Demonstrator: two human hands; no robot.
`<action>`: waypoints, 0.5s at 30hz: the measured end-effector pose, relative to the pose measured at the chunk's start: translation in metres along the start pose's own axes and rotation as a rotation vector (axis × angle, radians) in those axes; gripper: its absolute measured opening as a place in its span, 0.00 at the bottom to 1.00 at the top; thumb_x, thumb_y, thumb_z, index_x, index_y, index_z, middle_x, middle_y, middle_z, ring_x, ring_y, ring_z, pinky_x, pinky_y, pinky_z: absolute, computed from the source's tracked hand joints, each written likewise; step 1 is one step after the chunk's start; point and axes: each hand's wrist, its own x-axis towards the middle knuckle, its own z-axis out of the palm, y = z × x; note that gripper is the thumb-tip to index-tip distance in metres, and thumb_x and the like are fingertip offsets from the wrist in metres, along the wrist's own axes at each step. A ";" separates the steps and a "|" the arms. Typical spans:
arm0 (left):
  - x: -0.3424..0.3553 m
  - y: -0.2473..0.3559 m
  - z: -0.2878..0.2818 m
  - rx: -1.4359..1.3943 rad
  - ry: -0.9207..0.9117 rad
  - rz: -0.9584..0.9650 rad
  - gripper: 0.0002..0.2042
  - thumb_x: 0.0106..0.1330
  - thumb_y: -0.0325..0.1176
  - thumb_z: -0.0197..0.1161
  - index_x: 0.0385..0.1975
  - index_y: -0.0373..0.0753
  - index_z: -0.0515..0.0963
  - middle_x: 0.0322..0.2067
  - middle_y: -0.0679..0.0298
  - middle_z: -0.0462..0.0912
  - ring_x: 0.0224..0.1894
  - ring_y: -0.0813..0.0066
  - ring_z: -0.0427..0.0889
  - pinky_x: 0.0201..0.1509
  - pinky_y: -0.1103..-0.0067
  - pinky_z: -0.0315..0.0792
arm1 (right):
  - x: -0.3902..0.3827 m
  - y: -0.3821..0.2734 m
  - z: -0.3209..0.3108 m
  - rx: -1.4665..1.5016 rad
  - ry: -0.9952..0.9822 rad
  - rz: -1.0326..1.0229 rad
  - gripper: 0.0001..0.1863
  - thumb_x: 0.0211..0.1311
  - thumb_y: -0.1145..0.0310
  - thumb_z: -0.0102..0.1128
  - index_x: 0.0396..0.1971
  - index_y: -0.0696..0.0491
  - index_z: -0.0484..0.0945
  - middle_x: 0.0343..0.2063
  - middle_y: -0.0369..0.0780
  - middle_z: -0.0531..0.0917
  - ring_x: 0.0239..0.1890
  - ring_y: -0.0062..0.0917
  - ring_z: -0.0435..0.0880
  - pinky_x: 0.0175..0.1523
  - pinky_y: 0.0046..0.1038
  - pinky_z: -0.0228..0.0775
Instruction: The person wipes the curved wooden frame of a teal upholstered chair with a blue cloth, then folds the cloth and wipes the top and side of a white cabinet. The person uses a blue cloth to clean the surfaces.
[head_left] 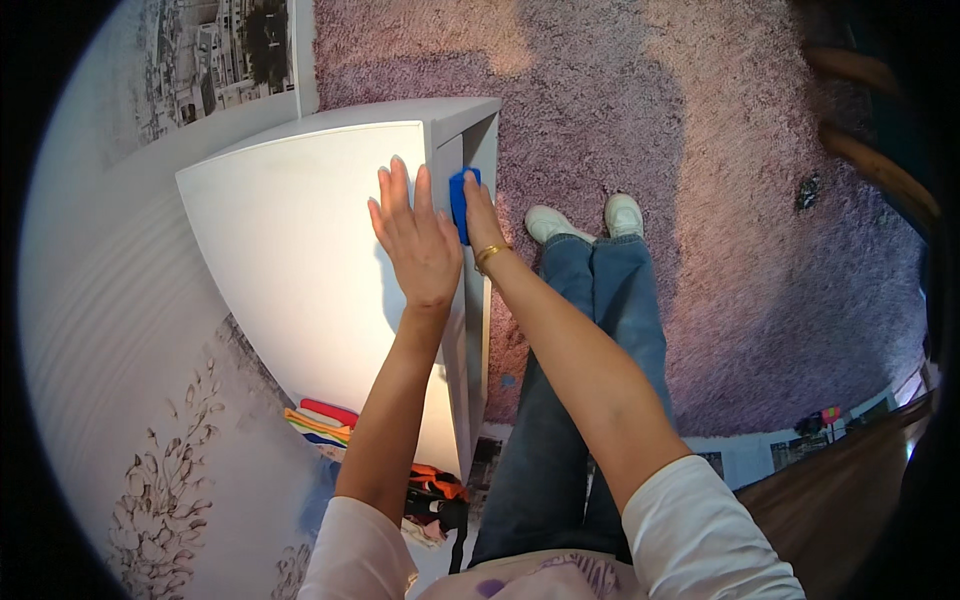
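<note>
My left hand [415, 245] lies flat on the top of a white cabinet [300, 230], its fingers spread, close to the front edge. Just to its right, my right hand [483, 215] grips a blue sponge [459, 205] and holds it against the upper part of the cabinet's front. The thumb side shows, while the fingers around the sponge are partly hidden. A gold bracelet [490, 254] circles the right wrist. Below the sponge, an open recess runs along the cabinet's front.
A pinkish-purple shaggy carpet [740, 220] covers the floor, where I stand in white shoes [623, 216]. Patterned wall [110, 330] borders the cabinet's left side. Folded colourful fabrics [325, 420] lie by its near end. A brown wooden surface [840, 500] is at lower right.
</note>
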 end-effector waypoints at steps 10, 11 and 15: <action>-0.006 -0.003 0.003 -0.047 0.041 -0.012 0.29 0.54 0.22 0.50 0.59 0.37 0.57 0.62 0.52 0.52 0.65 0.52 0.49 0.64 0.56 0.42 | 0.007 0.014 -0.010 0.022 0.047 0.246 0.51 0.52 0.28 0.30 0.55 0.64 0.63 0.53 0.49 0.68 0.55 0.33 0.66 0.60 0.28 0.53; -0.003 -0.001 0.001 -0.068 0.046 0.000 0.28 0.54 0.22 0.49 0.59 0.37 0.57 0.62 0.52 0.52 0.65 0.52 0.49 0.64 0.56 0.41 | 0.017 0.023 -0.013 0.068 0.047 0.242 0.52 0.50 0.26 0.30 0.55 0.64 0.62 0.52 0.48 0.69 0.55 0.32 0.67 0.59 0.27 0.53; 0.000 -0.001 -0.006 -0.140 0.004 -0.004 0.26 0.55 0.25 0.47 0.58 0.36 0.60 0.62 0.51 0.52 0.65 0.52 0.49 0.65 0.56 0.39 | 0.039 0.046 -0.018 0.172 -0.077 0.252 0.55 0.47 0.24 0.30 0.56 0.64 0.62 0.51 0.46 0.70 0.51 0.30 0.69 0.56 0.27 0.58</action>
